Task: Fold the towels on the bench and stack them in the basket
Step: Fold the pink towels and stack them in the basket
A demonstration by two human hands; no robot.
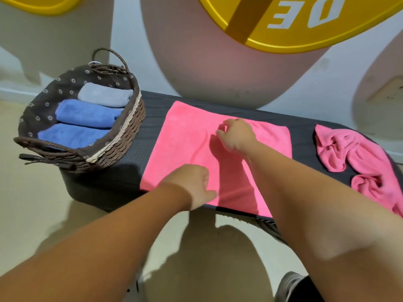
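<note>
Pressing the spread pink towel (187,140) flat mid-bench (135,149), left hand (196,184) is pinning its near edge, right hand (235,136) is pinching cloth for folding.

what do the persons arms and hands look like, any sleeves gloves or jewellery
Both forearms are bare as far as the view shows: no sleeves in sight. The left hand and the right hand wear no gloves, and no rings, watch or bracelet show on the visible sides.
</note>
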